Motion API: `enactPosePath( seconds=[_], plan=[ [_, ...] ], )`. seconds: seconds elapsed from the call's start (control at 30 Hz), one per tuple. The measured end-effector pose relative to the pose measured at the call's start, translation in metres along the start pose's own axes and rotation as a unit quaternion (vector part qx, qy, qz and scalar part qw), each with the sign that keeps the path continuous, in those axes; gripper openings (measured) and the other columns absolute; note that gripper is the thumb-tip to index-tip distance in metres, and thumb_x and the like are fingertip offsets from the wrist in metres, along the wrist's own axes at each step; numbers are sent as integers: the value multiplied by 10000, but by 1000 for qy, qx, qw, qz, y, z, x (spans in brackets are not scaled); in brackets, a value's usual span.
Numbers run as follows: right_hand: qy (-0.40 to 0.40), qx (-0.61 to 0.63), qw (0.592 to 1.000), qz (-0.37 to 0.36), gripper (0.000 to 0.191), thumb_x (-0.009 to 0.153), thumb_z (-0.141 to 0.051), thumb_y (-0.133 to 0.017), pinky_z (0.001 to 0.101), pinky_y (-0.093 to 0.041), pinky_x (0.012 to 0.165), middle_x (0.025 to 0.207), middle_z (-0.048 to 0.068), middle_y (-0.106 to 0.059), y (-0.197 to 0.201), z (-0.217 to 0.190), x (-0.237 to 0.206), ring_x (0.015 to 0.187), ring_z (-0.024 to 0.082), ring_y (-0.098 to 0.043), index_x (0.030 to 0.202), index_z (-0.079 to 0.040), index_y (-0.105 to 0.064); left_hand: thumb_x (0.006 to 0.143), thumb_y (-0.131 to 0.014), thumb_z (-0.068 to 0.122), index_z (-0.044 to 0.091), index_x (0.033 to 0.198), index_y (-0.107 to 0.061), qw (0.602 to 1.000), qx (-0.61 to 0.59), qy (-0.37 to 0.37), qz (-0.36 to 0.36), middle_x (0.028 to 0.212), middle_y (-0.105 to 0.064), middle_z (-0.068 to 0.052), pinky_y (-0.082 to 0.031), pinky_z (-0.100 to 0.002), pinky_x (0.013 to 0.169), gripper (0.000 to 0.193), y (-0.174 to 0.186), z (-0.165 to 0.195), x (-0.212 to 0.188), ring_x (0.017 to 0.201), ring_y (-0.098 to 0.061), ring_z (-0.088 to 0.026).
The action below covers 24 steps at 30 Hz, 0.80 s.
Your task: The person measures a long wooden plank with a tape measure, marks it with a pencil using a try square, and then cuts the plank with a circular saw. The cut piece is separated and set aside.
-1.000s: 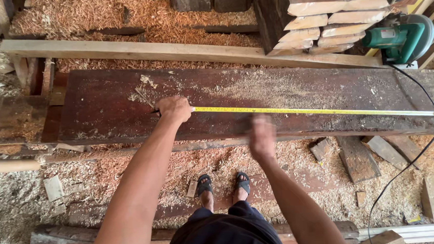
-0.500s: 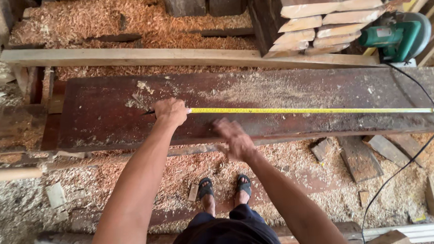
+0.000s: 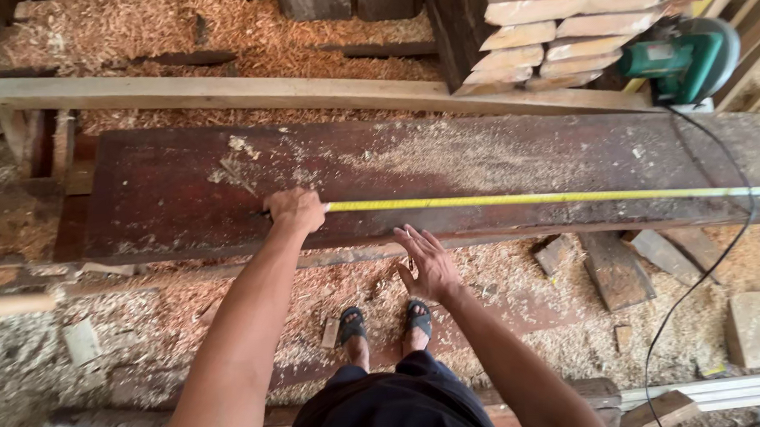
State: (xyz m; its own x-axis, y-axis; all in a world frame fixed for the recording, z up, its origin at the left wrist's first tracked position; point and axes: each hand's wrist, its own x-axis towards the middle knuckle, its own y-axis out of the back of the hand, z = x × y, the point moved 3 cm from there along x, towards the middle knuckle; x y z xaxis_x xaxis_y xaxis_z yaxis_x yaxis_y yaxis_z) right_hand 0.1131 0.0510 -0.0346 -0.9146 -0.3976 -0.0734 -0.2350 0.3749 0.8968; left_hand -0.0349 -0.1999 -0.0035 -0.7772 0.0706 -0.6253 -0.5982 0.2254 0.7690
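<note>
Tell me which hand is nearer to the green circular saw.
Right. The right hand hangs open at the dark plank's near edge, about midway along it; the left hand presses the yellow tape measure further left. The green circular saw sits far right, away from both.

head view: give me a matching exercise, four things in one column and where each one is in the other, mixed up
Things:
1. left hand
2. right hand
3. green circular saw
4. yellow tape measure

Places:
A. far right end of the dark plank
B. stretched along the plank to the right
C. pressing the tape's end on the plank
D. open, at the plank's near edge

Pairs: 1-C, 2-D, 3-A, 4-B
</note>
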Motion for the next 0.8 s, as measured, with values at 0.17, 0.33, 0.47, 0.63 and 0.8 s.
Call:
enactPosePath(
  seconds=[0.17,0.33,0.47,0.63,0.8],
  plan=[
    [-17,-39,997,64,603,1028,-302,-462,510,-242,1267,1649,122,-375,-8,15,-14,1534,308,-371,1574,-75,-346,1046,-539,378,95,869,-679,999,46,8,16,730,-597,-66,-561,-535,742,362,-1,2,6,618,-568,-190],
    [-118,-42,966,228,616,1093,-405,-433,521,-276,1258,1639,226,-352,31,62,13,1538,361,-358,1577,-43,-316,1049,-542,374,154,774,-689,994,90,-26,62,629,-489,44,-396,-337,472,382,59,-16,22,512,-407,-114],
    [-240,-92,923,286,636,1060,-380,-533,577,-324,1157,1472,318,-421,82,97,58,1383,436,-411,1480,69,-370,1027,-570,408,142,762,-654,994,90,-17,67,544,-487,27,-362,-330,411,385,97,-16,21,457,-414,-119],
    [-180,-131,972,76,460,1028,-327,-496,428,-461,1072,1345,233,-504,60,30,150,1239,327,-525,1362,-13,-463,1044,-487,586,109,762,-639,998,-39,15,47,557,-441,34,-352,-334,432,575,105,-15,11,459,-384,-119],
    [-35,-41,998,-23,726,819,-376,-572,516,-383,1128,1593,126,-369,28,-31,182,1406,337,-436,1488,-254,-315,1047,-463,580,131,748,-645,997,-65,-5,48,530,-446,46,-314,-332,443,569,110,-21,14,437,-358,-112]
  ],
)
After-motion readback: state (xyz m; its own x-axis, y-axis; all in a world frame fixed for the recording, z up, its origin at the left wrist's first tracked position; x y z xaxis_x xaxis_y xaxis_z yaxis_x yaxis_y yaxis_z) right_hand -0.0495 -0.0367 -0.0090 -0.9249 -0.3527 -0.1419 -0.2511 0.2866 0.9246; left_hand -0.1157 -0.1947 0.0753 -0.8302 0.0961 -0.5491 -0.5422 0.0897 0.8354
